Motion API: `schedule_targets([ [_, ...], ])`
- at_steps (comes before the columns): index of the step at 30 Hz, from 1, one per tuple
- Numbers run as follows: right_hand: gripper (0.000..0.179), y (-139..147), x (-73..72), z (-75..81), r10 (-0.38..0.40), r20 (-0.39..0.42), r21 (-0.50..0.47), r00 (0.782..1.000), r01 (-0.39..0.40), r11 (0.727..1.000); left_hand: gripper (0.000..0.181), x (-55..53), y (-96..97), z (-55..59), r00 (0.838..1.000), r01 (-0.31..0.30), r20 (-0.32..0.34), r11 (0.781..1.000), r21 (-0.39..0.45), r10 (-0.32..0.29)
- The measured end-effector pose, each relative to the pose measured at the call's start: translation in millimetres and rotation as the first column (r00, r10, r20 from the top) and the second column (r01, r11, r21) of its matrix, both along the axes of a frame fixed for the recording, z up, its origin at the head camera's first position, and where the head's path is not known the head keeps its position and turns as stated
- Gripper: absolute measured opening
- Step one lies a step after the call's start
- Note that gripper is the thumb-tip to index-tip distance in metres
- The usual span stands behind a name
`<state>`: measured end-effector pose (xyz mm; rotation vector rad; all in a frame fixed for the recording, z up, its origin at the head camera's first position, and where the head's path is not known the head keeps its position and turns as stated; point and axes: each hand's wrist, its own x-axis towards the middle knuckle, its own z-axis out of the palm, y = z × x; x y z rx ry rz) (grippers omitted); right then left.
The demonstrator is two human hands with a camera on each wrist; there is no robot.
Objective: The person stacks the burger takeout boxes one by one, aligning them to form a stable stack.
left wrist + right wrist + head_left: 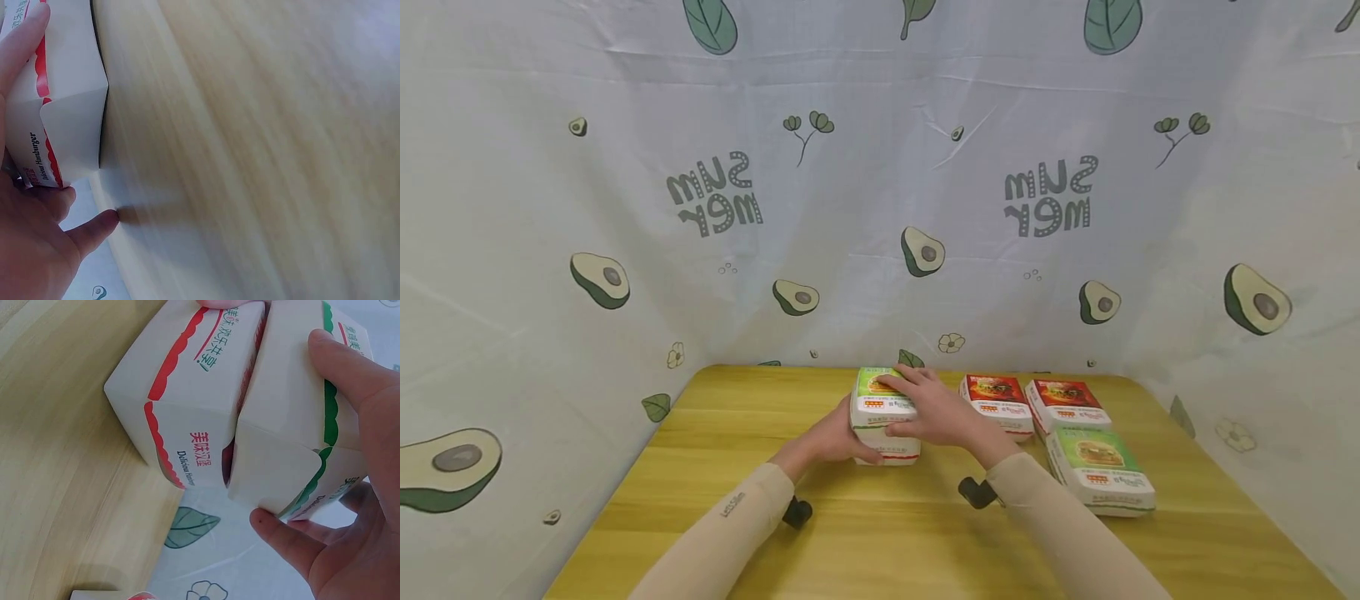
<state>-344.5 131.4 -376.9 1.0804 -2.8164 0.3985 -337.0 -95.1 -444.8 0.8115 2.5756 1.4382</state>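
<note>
A green-topped hamburger box (872, 407) sits on a red-trimmed hamburger box (901, 457) near the back middle of the table. My right hand (934, 410) grips the upper box, its thumb on the front face and fingers over the top and side. In the right wrist view, a narrow dark gap runs between the green-trimmed box (281, 412) and the red-trimmed box (187, 425). My left hand (833, 435) holds the lower box from the left, with its thumb across the front. Two of its other fingers show at the box's side in the left wrist view.
Two red-topped boxes (996, 390) stand side by side at the back right of the wooden table (737, 408). In front of them lies another green-topped box (1097, 454). A printed curtain (850, 208) hangs behind the table's back edge.
</note>
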Motion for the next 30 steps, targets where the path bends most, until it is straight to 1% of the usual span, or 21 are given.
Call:
schedule_targets([
  [2, 0.079, -0.6, -0.2, 0.8, -0.005, 0.009, 0.001, 1.000, 0.005, 1.000, 0.103, 0.0, -0.6, 1.6, 1.000, 0.011, -0.001, 1.000, 0.000, -0.011],
  [5, 0.080, -0.5, -0.5, 1.7, -0.013, 0.021, -0.004, 1.000, 0.013, 1.000, 0.102, -0.9, -1.4, 4.2, 0.999, 0.049, 0.007, 0.999, 0.016, -0.049],
  [7, 0.079, -0.3, -0.5, 2.3, -0.014, 0.024, -0.008, 1.000, 0.014, 1.000, 0.101, -1.4, -2.5, 6.0, 0.997, 0.076, 0.027, 0.997, 0.034, -0.077],
  [9, 0.079, -0.4, -0.5, 2.9, -0.009, 0.026, -0.010, 1.000, 0.009, 1.000, 0.100, -1.4, -4.3, 7.2, 0.994, 0.090, 0.056, 0.995, 0.052, -0.092],
  [12, 0.079, -1.3, -0.3, 4.2, 0.002, 0.031, -0.010, 1.000, -0.002, 1.000, 0.095, -0.6, -7.9, 9.1, 0.991, 0.085, 0.094, 0.995, 0.058, -0.091],
  [15, 0.079, -2.2, -0.2, 5.9, 0.009, 0.039, -0.010, 0.999, -0.009, 1.000, 0.091, 0.2, -11.1, 10.4, 0.991, 0.076, 0.107, 0.996, 0.049, -0.081],
  [22, 0.080, -2.8, 1.2, 5.9, 0.000, 0.028, -0.018, 1.000, 0.001, 1.000, 0.089, -0.1, -12.8, 9.9, 0.993, 0.073, 0.086, 0.996, 0.057, -0.077],
  [27, 0.081, -5.3, 4.3, 4.8, -0.003, 0.039, -0.012, 0.999, 0.003, 1.000, 0.091, 2.4, -13.9, 7.1, 0.993, 0.079, 0.088, 0.995, 0.062, -0.084],
  [30, 0.080, -6.9, 5.5, 5.5, -0.001, 0.032, -0.015, 1.000, 0.001, 1.000, 0.092, 2.7, -14.5, 6.6, 0.992, 0.086, 0.082, 0.994, 0.069, -0.092],
])
